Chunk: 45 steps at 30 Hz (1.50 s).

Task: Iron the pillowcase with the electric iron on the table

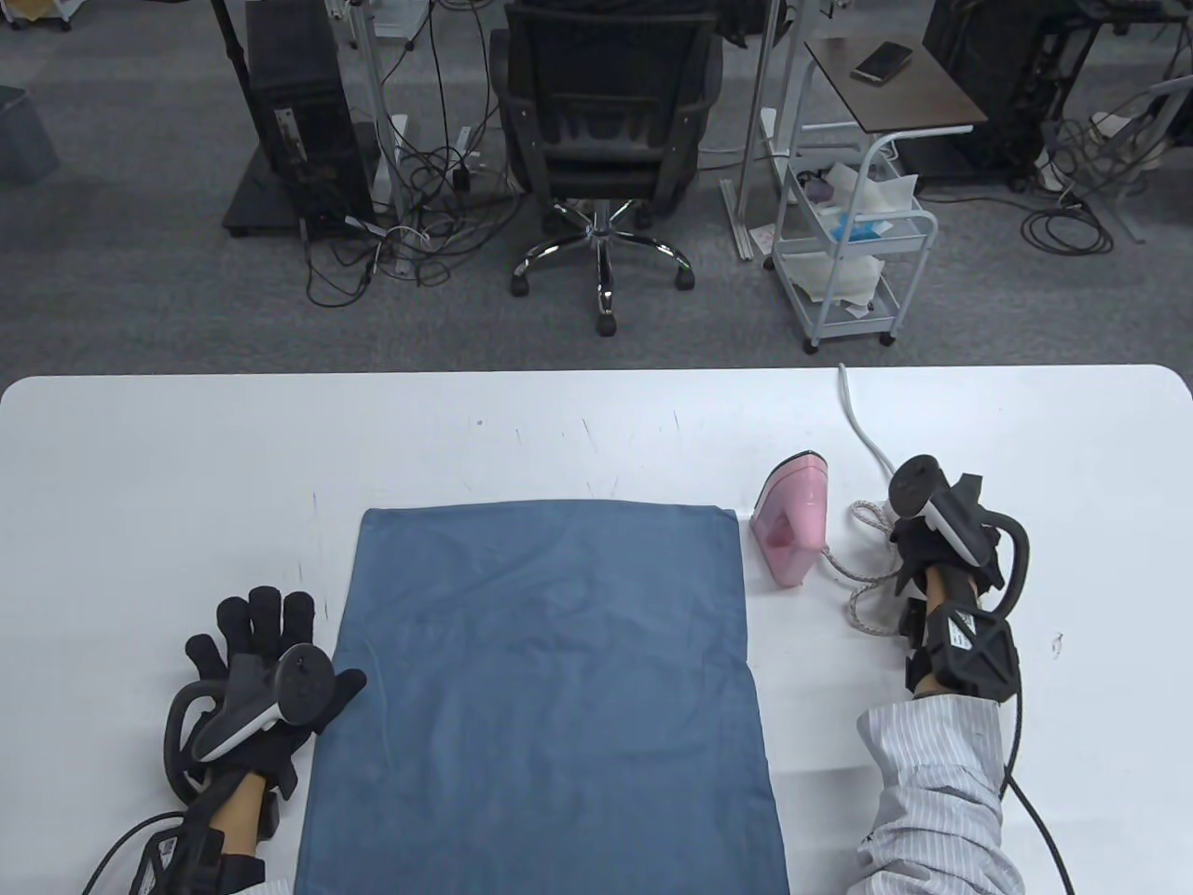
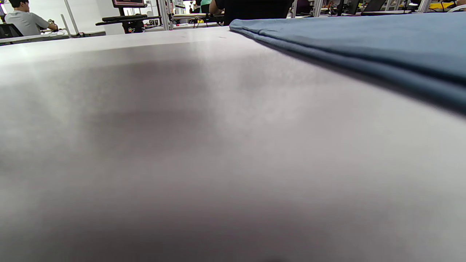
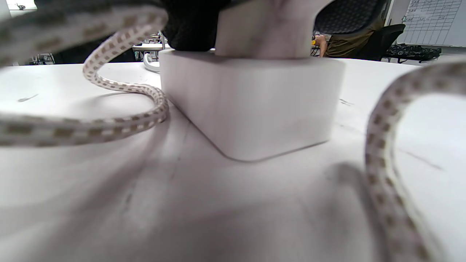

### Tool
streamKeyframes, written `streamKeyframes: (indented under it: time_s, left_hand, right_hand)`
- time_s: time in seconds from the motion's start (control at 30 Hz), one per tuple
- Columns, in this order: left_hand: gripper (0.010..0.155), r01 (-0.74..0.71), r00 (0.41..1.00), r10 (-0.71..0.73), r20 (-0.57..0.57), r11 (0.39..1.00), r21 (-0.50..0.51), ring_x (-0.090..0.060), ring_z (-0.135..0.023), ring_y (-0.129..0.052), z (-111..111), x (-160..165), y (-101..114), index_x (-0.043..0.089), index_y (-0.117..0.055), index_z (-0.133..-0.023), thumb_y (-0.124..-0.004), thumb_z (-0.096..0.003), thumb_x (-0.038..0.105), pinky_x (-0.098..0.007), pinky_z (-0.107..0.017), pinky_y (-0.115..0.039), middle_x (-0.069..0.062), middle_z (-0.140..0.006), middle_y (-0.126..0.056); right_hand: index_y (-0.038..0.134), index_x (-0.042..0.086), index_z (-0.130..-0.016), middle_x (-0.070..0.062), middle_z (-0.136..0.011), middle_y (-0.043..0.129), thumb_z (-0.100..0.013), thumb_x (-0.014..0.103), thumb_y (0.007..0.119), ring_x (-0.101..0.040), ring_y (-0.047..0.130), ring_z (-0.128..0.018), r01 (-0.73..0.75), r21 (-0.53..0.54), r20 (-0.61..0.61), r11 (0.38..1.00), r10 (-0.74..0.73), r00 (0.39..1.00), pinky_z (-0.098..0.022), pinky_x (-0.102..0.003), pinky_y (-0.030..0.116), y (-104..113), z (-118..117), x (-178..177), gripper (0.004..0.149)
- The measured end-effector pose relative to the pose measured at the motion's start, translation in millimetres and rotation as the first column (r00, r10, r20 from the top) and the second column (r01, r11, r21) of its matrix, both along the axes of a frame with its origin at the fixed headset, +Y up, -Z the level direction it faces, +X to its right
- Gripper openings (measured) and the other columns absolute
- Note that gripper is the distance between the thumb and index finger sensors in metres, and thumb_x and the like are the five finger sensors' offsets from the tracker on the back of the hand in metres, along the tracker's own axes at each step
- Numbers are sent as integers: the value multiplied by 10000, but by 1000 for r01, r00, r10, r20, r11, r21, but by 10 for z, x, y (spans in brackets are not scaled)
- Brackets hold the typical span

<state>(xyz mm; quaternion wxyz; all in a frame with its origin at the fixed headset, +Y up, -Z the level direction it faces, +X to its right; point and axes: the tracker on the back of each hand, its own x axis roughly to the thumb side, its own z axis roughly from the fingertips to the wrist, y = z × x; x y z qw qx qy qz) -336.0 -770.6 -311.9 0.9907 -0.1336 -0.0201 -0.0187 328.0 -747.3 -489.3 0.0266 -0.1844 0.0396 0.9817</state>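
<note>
A blue pillowcase [image 1: 550, 690] lies flat on the white table [image 1: 186, 485], with light creases; its folded edge shows in the left wrist view [image 2: 364, 40]. A pink electric iron [image 1: 792, 527] rests just off its far right corner. Its braided cord [image 1: 862, 597] loops toward my right hand [image 1: 918, 522], which is to the right of the iron. In the right wrist view my gloved fingers [image 3: 193, 25] grip a white plug [image 3: 265, 29] sitting on a white socket box [image 3: 251, 109]. My left hand [image 1: 252, 643] lies flat with fingers spread, left of the pillowcase, thumb at its edge.
A white cable [image 1: 862, 429] runs from the socket box over the table's far edge. Braided cord loops [image 3: 127, 120] lie on both sides of the box. Beyond the table stand an office chair [image 1: 606, 121] and a wheeled cart [image 1: 853, 252].
</note>
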Motion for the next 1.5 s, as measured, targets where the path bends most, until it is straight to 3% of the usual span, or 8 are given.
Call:
streamKeyframes:
  time_s: [0.4, 0.67, 0.8, 0.97, 1.1, 1.23, 1.37, 1.5]
  left_hand:
    - [988, -4, 1000, 4, 10, 1000, -12, -607, -936, 170, -2, 4, -14, 74, 172, -1072, -353, -516, 700, -798, -620, -47, -295, -1057, 255]
    - [986, 1, 999, 0, 38, 1000, -18, -604, -947, 158, -30, 69, -18, 79, 162, -1077, -356, -514, 701, -797, -625, -55, -291, -1065, 244]
    - [984, 11, 998, -11, 58, 1000, -7, -602, -953, 150, -37, 97, -3, 80, 153, -1083, -358, -514, 700, -794, -631, -59, -291, -1071, 235]
    - [981, 3, 997, -4, 81, 1000, 7, -603, -967, 127, -48, 106, 18, 82, 133, -1095, -359, -513, 699, -760, -660, -64, -290, -1082, 220]
    - [976, -16, 996, 14, 94, 1000, 23, -598, -973, 127, -54, 110, 47, 91, 116, -1107, -359, -511, 700, -772, -658, -71, -285, -1092, 210]
    - [975, -31, 994, 26, 103, 998, 46, -597, -975, 126, -48, 112, 81, 93, 116, -1108, -359, -511, 701, -777, -657, -73, -284, -1095, 207]
    - [971, -38, 994, 33, 108, 998, 48, -597, -980, 117, -47, 115, 102, 94, 102, -1115, -360, -513, 699, -778, -658, -77, -282, -1100, 202]
    - [968, -68, 991, 60, 118, 996, 65, -596, -998, 95, -48, 137, 161, 100, 84, -1126, -359, -511, 702, -783, -664, -92, -277, -1113, 185]
  right_hand:
    - [517, 245, -1027, 104, -1049, 682, -592, 243, 583, -294, 658, -859, -2, 7, -7, 1000, 2, 1000, -693, -600, 575, 6, 11, -7, 440]
    - [408, 141, -1098, -59, -1148, 571, -588, 256, 584, -487, 568, -961, -10, -56, -131, 998, 2, 991, -693, -694, 474, 47, 64, -126, 551]
    - [394, 101, -1107, -134, -1146, 581, -578, 309, 600, -511, 545, -974, -31, 45, -134, 998, 37, 990, -696, -696, 470, 106, 154, -133, 605]
    - [395, 57, -1106, -183, -1135, 576, -575, 339, 604, -538, 528, -965, 19, 179, -186, 984, 15, 982, -679, -708, 454, 295, 345, -143, 637]
    - [371, 49, -1112, -188, -1142, 559, -584, 385, 566, -529, 523, -973, 118, 330, -237, 936, -39, 971, -687, -694, 439, 541, 541, -167, 656]
    - [343, 54, -1121, -184, -1156, 533, -587, 420, 540, -527, 497, -990, 109, 421, -257, 900, 4, 967, -700, -688, 412, 834, 700, -225, 677]
    - [355, 48, -1126, -192, -1157, 545, -587, 431, 544, -537, 496, -989, 82, 432, -272, 898, 43, 961, -694, -700, 405, 1096, 892, -338, 688]
    - [362, 45, -1136, -213, -1170, 535, -584, 456, 541, -564, 471, -995, 14, 385, -298, 923, 110, 948, -689, -724, 387, 1213, 1097, -502, 711]
